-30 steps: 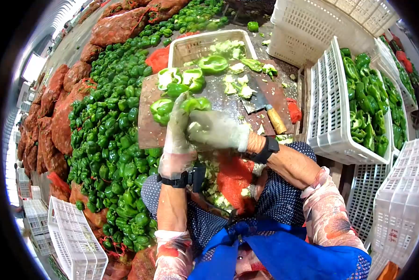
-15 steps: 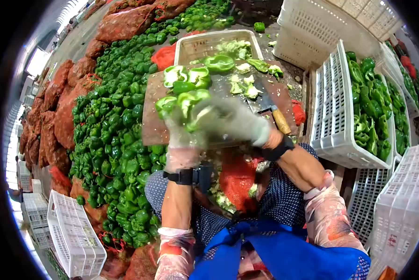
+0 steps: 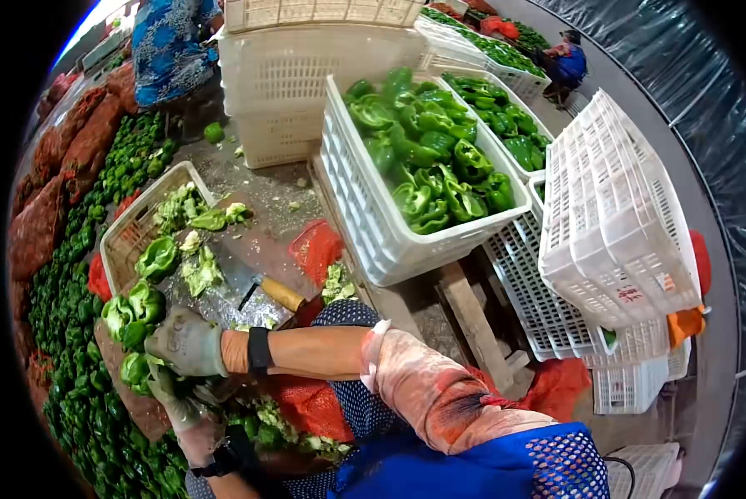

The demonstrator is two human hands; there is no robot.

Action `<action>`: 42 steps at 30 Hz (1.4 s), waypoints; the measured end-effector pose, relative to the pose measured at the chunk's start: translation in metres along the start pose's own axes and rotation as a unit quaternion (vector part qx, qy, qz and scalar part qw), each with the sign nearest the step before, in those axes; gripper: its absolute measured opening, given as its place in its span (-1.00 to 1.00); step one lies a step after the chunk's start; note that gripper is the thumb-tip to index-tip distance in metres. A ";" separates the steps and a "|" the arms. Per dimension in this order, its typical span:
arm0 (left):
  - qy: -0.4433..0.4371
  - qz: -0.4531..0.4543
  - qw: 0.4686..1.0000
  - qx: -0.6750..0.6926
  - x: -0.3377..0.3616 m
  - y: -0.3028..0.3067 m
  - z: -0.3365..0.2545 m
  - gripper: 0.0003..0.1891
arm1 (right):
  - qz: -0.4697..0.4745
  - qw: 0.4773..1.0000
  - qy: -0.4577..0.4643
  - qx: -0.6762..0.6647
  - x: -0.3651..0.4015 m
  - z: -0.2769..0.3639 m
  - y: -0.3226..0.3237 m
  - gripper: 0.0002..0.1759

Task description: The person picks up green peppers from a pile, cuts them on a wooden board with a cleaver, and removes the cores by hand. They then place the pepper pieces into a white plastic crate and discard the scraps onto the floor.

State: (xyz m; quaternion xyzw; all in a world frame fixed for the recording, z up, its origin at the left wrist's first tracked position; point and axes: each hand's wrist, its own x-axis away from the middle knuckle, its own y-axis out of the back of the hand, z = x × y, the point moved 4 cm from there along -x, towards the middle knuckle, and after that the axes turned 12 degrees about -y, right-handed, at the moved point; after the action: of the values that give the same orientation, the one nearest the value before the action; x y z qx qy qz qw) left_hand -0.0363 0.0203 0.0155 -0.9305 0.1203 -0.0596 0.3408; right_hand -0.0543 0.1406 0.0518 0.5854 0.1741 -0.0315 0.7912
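Two hands in pale gloves are close together over a brown counter (image 3: pixel 144 413); the right hand (image 3: pixel 186 339) has its fingers bent, with the tips by the cut peppers (image 3: pixel 144 301); the left hand (image 3: pixel 173 399) is just below it, and part of it is hidden; its fingers are by a green pepper (image 3: pixel 134 373); I cannot tell how far open the hands are, or if they hold a pepper.

The cut peppers sit on the counter, past the hands; pale pepper bits (image 3: pixel 200 270) lie near them; a knife with a wooden handle (image 3: pixel 281 293) lies to the right of those bits; a white tub (image 3: pixel 123 258) with more bits in it stands behind.

Lots of whole peppers (image 3: pixel 78 349) are heaped on the left; a big white crate (image 3: pixel 439 249) full of cut green peppers stands on the right; red netting (image 3: pixel 317 249) lies between that crate and the knife.
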 end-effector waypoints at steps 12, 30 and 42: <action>-0.092 0.037 0.995 -0.012 -0.019 -0.015 -0.031 -0.31 | 0.147 0.900 -0.170 -0.374 0.004 -0.043 0.010 -0.26; -0.116 0.051 0.992 -0.010 -0.012 -0.028 -0.058 -0.17 | 0.001 0.915 -0.186 -0.357 0.052 -0.136 0.109 -0.74; -0.089 0.033 0.990 -0.099 0.027 -0.012 -0.087 -0.17 | -0.030 0.881 -0.184 -0.435 0.008 -0.072 0.056 -0.57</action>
State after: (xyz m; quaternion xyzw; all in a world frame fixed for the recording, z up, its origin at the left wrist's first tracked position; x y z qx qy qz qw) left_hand -0.0247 -0.0315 0.0903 -0.9569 0.1254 0.0472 0.2578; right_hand -0.0498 0.2269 0.0825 0.1607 0.0388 -0.0837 0.9827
